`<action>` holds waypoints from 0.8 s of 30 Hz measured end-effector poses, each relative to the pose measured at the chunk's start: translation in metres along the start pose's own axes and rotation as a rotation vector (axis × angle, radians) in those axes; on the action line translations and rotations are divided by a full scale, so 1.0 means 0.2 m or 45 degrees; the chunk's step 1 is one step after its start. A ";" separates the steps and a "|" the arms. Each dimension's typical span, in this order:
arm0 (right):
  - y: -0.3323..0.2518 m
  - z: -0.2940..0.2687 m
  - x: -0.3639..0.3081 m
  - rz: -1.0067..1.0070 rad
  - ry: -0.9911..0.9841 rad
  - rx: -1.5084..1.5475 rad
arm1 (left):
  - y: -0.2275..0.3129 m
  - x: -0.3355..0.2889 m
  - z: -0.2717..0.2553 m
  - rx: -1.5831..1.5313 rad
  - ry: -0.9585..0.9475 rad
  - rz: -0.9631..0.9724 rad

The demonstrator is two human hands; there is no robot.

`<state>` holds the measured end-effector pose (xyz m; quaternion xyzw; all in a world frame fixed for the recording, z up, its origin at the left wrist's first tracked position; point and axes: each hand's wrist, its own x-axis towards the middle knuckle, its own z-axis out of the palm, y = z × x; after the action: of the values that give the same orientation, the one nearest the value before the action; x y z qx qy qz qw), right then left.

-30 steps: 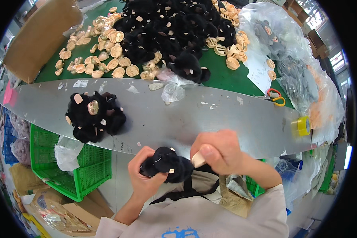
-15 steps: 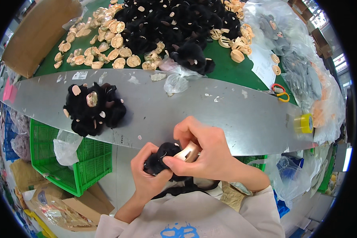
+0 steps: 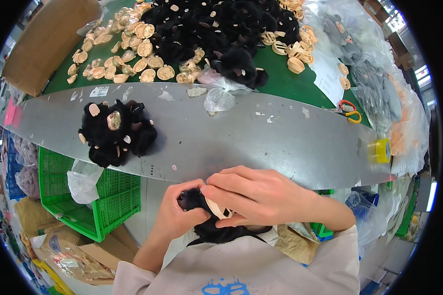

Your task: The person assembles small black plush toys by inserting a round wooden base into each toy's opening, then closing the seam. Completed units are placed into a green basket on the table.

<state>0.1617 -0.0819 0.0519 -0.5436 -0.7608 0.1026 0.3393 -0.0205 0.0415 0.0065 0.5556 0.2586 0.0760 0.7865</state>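
1. A black plush toy [image 3: 209,216] is held close to the body, below the near edge of the grey table [image 3: 290,142], between both hands.
2. The toy is gripped from the left by the left hand [image 3: 177,214], whose fingers are curled tightly around its upper part.
3. The toy is covered from above and from the right by the right hand [image 3: 258,196]; its fingers are bent over a beige plastic piece [image 3: 216,209], which is pressed against the black fur.
4. The lower part of the toy is seen against the pale shirt [image 3: 241,270]; how the plastic piece sits in the fur cannot be told, since it is mostly hidden by fingers.
5. A small heap of black plush toys [image 3: 115,132] with beige patches is seen on the table to the left, well apart from the hands.
6. A crumpled clear bag [image 3: 219,96] lies at the far edge of the grey table.
7. On the green surface [image 3: 280,83] beyond it, a large pile of black plush [image 3: 216,29] is seen, with many loose beige plastic parts [image 3: 133,54] spread to its left.
8. Scissors [image 3: 348,110] with red and yellow handles and a yellow roll of tape [image 3: 379,150] are placed at the right end of the table.
9. A green crate [image 3: 103,196] stands under the table on the left, with a clear bag hung over its rim.
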 end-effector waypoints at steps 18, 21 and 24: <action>-0.07 0.00 0.13 -0.320 0.013 -0.149 | 0.04 -0.12 -0.03 0.326 0.050 0.253; -0.11 0.01 0.14 -0.216 0.028 -0.087 | 0.08 -0.18 -0.05 0.306 0.015 0.154; -0.13 0.05 0.20 -0.157 -0.008 0.096 | 0.08 -0.29 -0.06 0.191 0.152 0.139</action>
<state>0.1292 -0.0536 0.0737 -0.4822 -0.7896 0.1117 0.3627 -0.0736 0.0334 0.0380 0.6208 0.2793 0.1319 0.7206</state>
